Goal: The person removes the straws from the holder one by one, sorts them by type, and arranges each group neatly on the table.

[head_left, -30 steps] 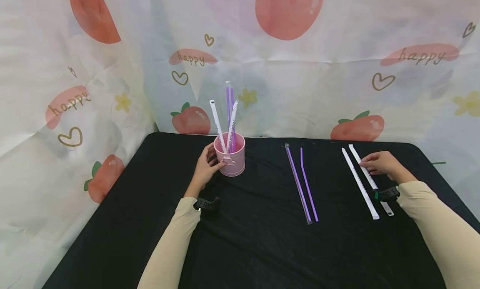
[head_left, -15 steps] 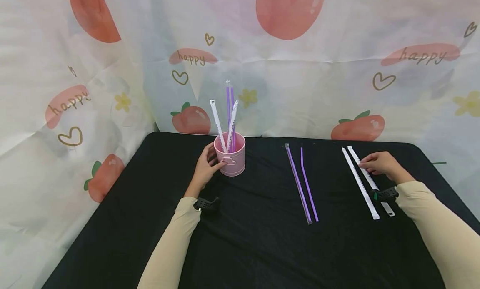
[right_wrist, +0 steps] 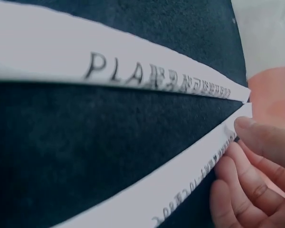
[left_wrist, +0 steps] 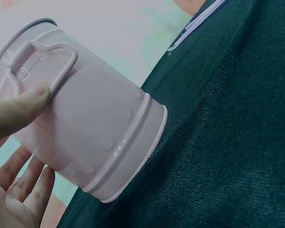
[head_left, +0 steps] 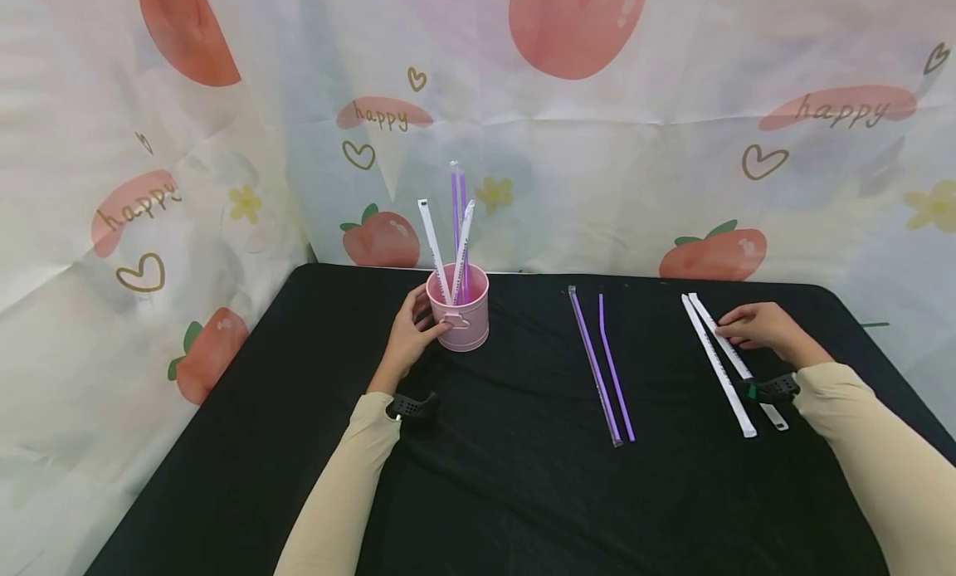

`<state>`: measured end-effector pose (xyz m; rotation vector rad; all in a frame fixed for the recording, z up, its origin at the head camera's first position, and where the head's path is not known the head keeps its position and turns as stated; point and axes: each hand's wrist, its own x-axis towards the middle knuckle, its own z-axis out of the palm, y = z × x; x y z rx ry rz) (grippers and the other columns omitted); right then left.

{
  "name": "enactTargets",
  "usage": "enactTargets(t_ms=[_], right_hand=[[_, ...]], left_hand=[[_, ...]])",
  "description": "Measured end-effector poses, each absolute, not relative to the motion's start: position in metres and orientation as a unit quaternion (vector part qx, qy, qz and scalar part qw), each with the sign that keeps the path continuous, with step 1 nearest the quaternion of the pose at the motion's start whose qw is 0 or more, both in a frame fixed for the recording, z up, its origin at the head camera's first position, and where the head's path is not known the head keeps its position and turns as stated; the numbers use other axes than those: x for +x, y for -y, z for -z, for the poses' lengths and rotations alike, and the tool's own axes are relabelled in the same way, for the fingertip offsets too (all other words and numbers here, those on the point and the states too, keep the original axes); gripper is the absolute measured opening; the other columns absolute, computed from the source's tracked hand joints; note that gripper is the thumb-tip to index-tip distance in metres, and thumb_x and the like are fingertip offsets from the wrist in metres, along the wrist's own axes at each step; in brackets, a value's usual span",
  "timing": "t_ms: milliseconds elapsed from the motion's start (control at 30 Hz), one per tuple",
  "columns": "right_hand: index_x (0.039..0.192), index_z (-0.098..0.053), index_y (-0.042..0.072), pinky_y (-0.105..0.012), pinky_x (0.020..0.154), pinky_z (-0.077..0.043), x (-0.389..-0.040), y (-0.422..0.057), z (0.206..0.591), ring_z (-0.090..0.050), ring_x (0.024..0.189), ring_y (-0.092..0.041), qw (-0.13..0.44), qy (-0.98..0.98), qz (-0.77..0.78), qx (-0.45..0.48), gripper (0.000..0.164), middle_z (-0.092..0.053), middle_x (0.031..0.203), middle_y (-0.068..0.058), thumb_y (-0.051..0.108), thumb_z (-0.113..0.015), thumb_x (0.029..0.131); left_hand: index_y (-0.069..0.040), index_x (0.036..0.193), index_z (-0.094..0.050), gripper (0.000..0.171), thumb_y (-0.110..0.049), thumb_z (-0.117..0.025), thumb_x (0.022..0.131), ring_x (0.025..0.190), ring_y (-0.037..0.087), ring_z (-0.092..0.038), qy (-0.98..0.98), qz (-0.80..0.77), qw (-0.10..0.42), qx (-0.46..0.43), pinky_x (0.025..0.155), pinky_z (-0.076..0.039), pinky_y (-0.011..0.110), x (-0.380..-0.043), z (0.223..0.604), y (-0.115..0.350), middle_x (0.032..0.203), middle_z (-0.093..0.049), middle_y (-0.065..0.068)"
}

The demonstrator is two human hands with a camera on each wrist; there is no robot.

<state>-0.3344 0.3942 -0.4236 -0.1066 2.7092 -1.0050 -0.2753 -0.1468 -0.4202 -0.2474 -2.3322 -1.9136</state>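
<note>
A small pink metal bucket [head_left: 466, 331] stands on the table's left half, gripped by my left hand [head_left: 406, 341]. In the left wrist view my thumb lies by its front handle [left_wrist: 66, 71], with the fingers at its side. Two white paper-wrapped straws [head_left: 429, 236] and purple straws [head_left: 455, 194] stick up from the bucket. On the right, my right hand [head_left: 767, 329] pinches a paper-wrapped straw [right_wrist: 156, 185] near its far end, thumb on top. A second paper-wrapped straw [right_wrist: 118, 52] lies just left of it. Their far ends almost meet.
Between the hands lie a purple straw in a clear wrapper [head_left: 595, 367] and a bare purple straw [head_left: 616, 368] with a bent top. A black cloth [head_left: 508, 476] covers the table. A printed curtain [head_left: 582, 169] hangs behind its back edge.
The far end of the pinched straw has swung left toward its neighbour, so the two now form a narrow V. My left hand and the bucket have stayed still.
</note>
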Motion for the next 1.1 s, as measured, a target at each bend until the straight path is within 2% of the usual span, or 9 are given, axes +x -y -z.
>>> enactTargets(t_ms=[267, 333, 533, 600, 700, 833, 933, 1100], right_hand=[[0.122, -0.046, -0.017, -0.031, 0.074, -0.059, -0.331, -0.405, 0.427, -0.062, 0.074, 0.003, 0.137, -0.915, 0.374, -0.058, 0.051, -0.071, 0.098, -0.011, 0.02, -0.06, 0.092], [0.125, -0.043, -0.017, -0.031, 0.075, -0.059, -0.328, -0.408, 0.426, -0.062, 0.076, 0.004, 0.14, -0.91, 0.384, -0.062, 0.053, -0.071, 0.101, -0.01, 0.021, -0.06, 0.092], [0.132, -0.035, -0.016, -0.025, 0.075, -0.059, -0.322, -0.418, 0.427, -0.063, 0.083, 0.007, 0.152, -0.882, 0.438, -0.08, 0.057, -0.068, 0.095, 0.017, 0.017, -0.058, 0.093], [0.132, -0.034, -0.017, -0.023, 0.074, -0.058, -0.321, -0.422, 0.427, -0.065, 0.085, 0.005, 0.156, -0.865, 0.468, -0.09, 0.053, -0.067, 0.095, 0.021, 0.012, -0.056, 0.094], [0.129, -0.041, -0.01, -0.021, 0.073, -0.058, -0.32, -0.428, 0.428, -0.067, 0.087, 0.0, 0.16, -0.84, 0.509, -0.104, 0.04, -0.068, 0.097, 0.019, 0.007, -0.053, 0.095], [0.122, -0.051, 0.008, -0.02, 0.074, -0.057, -0.317, -0.433, 0.426, -0.067, 0.09, 0.0, 0.161, -0.822, 0.534, -0.115, 0.027, -0.068, 0.101, 0.018, 0.007, -0.052, 0.095], [0.118, -0.054, 0.019, -0.019, 0.075, -0.057, -0.313, -0.43, 0.419, -0.067, 0.092, 0.0, 0.158, -0.815, 0.544, -0.124, 0.026, -0.068, 0.104, 0.018, 0.007, -0.052, 0.095], [0.117, -0.054, 0.026, -0.018, 0.076, -0.057, -0.307, -0.417, 0.401, -0.066, 0.095, 0.0, 0.147, -0.809, 0.544, -0.169, 0.03, -0.067, 0.109, 0.017, 0.005, -0.049, 0.096]], left_hand=[[-0.002, 0.143, -0.03, 0.072, -0.003, -0.069, 0.082, 0.135, 0.035, -0.038, 0.771, 0.628, 0.057, -0.081, 0.113, -0.033, 0.045, -0.275, 0.419, 0.147, 0.145, -0.038, 0.021], [-0.002, 0.143, -0.03, 0.073, -0.002, -0.069, 0.082, 0.135, 0.034, -0.037, 0.77, 0.63, 0.056, -0.08, 0.113, -0.033, 0.045, -0.277, 0.422, 0.147, 0.145, -0.037, 0.021], [-0.009, 0.143, -0.031, 0.075, -0.006, -0.072, 0.081, 0.135, 0.031, -0.038, 0.766, 0.635, 0.065, -0.075, 0.114, -0.034, 0.043, -0.292, 0.442, 0.151, 0.145, -0.039, 0.016], [-0.01, 0.143, -0.032, 0.074, -0.007, -0.072, 0.081, 0.134, 0.03, -0.039, 0.77, 0.629, 0.071, -0.075, 0.113, -0.034, 0.043, -0.293, 0.445, 0.151, 0.144, -0.04, 0.015], [-0.01, 0.142, -0.032, 0.073, -0.007, -0.072, 0.081, 0.134, 0.03, -0.041, 0.774, 0.624, 0.079, -0.077, 0.112, -0.035, 0.043, -0.292, 0.446, 0.15, 0.143, -0.041, 0.014], [-0.009, 0.142, -0.032, 0.072, -0.005, -0.071, 0.081, 0.133, 0.031, -0.041, 0.775, 0.622, 0.083, -0.078, 0.112, -0.036, 0.044, -0.291, 0.445, 0.149, 0.143, -0.041, 0.015], [-0.009, 0.142, -0.033, 0.072, -0.005, -0.072, 0.081, 0.133, 0.031, -0.041, 0.774, 0.622, 0.085, -0.078, 0.112, -0.036, 0.045, -0.291, 0.445, 0.149, 0.143, -0.042, 0.015], [-0.008, 0.142, -0.033, 0.073, -0.004, -0.072, 0.08, 0.132, 0.032, -0.041, 0.773, 0.624, 0.086, -0.08, 0.112, -0.036, 0.045, -0.291, 0.443, 0.149, 0.142, -0.042, 0.016]])
